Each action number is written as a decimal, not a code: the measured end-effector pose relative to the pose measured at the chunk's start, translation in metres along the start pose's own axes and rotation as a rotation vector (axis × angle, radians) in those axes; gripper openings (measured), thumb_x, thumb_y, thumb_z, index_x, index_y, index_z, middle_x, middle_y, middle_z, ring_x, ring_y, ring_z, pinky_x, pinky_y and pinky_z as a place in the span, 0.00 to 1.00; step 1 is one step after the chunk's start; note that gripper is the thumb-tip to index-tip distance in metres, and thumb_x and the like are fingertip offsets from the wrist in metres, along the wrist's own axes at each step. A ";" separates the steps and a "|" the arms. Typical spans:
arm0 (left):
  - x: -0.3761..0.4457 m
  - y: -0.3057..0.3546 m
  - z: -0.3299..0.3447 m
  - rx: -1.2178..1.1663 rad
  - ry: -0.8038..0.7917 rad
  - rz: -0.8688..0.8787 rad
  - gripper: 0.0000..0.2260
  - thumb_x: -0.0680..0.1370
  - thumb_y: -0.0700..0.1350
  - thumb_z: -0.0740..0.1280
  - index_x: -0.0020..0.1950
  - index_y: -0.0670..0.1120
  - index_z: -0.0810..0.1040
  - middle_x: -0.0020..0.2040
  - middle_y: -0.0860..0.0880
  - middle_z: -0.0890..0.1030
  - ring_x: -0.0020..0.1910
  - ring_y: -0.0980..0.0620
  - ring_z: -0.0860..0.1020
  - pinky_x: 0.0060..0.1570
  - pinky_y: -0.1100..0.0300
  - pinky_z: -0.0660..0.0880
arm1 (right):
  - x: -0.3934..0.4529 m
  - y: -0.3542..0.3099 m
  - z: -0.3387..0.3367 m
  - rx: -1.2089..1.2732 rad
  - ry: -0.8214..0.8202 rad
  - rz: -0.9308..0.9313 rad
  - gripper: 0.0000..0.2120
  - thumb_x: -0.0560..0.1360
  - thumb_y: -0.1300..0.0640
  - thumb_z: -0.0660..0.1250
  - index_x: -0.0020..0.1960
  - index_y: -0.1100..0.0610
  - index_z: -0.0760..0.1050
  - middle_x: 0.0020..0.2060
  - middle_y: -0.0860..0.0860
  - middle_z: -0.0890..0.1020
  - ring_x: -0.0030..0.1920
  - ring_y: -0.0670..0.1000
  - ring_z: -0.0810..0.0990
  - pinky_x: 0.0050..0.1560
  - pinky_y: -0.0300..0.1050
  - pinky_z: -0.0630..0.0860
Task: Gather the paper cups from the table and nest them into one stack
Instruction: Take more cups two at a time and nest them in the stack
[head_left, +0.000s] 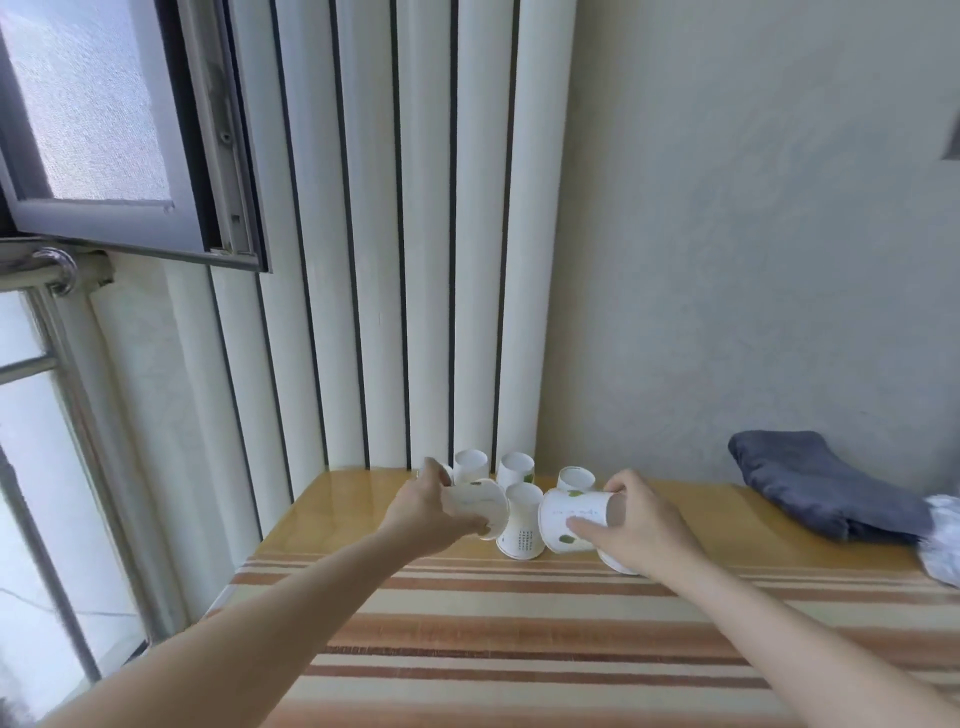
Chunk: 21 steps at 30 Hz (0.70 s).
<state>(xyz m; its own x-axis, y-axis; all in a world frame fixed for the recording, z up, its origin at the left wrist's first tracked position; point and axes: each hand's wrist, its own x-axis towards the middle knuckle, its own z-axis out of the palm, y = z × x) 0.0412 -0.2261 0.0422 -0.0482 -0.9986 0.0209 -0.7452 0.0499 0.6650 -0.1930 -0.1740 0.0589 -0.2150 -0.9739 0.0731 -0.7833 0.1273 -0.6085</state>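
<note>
The left hand is closed around a paper cup lying on its side in the air, its rim turned toward the right, fingers wrapped over the top and the thumb under; the right hand grips a second tilted cup by its base end, thumb along the near side and fingers over the top, so that this cup's wide rim faces left; the two held cups point at each other across an upside-down cup, which stands on the desk between them (it carries small printed lines of text and a brownish band near its rim); the cup in the right hand shows green leaf marks on its white wall.

Taking that centre cup as the landmark: behind it and to the left stands another inverted cup; straight behind it stands one more; behind it and to the right is a further cup, partly hidden by the cup in the right hand; to its right, under the right hand, a bit of white rim shows, and whether it is another cup cannot be told; far to its right a folded dark blue cloth lies at the desk's back edge against the wall, with a crumpled white thing just beyond it at the frame's edge; behind the whole group rise white vertical panels; far to the left is a window frame; the desk nearer the person bears a striped covering in orange, brown and cream.
</note>
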 end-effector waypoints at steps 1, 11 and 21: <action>-0.013 0.003 -0.009 -0.075 -0.005 -0.035 0.28 0.68 0.53 0.76 0.60 0.47 0.66 0.54 0.47 0.75 0.48 0.48 0.79 0.46 0.55 0.81 | -0.011 -0.004 -0.009 0.112 -0.016 0.064 0.25 0.68 0.43 0.73 0.57 0.52 0.68 0.49 0.47 0.75 0.46 0.52 0.79 0.40 0.44 0.73; -0.161 0.063 -0.079 -0.726 -0.154 0.042 0.24 0.72 0.43 0.76 0.60 0.45 0.65 0.55 0.42 0.79 0.51 0.45 0.83 0.59 0.47 0.79 | -0.134 -0.041 -0.082 0.715 -0.047 0.032 0.32 0.64 0.45 0.77 0.61 0.59 0.69 0.52 0.55 0.79 0.50 0.53 0.83 0.54 0.53 0.81; -0.241 0.096 -0.110 -0.585 -0.217 0.325 0.33 0.69 0.49 0.77 0.69 0.60 0.65 0.59 0.42 0.81 0.56 0.44 0.82 0.61 0.43 0.77 | -0.230 -0.055 -0.117 0.573 -0.102 -0.222 0.38 0.66 0.51 0.78 0.69 0.33 0.63 0.57 0.51 0.78 0.52 0.48 0.82 0.48 0.46 0.81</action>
<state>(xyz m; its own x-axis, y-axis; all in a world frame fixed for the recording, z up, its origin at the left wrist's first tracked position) 0.0546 0.0173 0.1827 -0.3844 -0.9059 0.1777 -0.1938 0.2674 0.9439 -0.1691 0.0651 0.1682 -0.0042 -0.9823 0.1874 -0.3592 -0.1734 -0.9170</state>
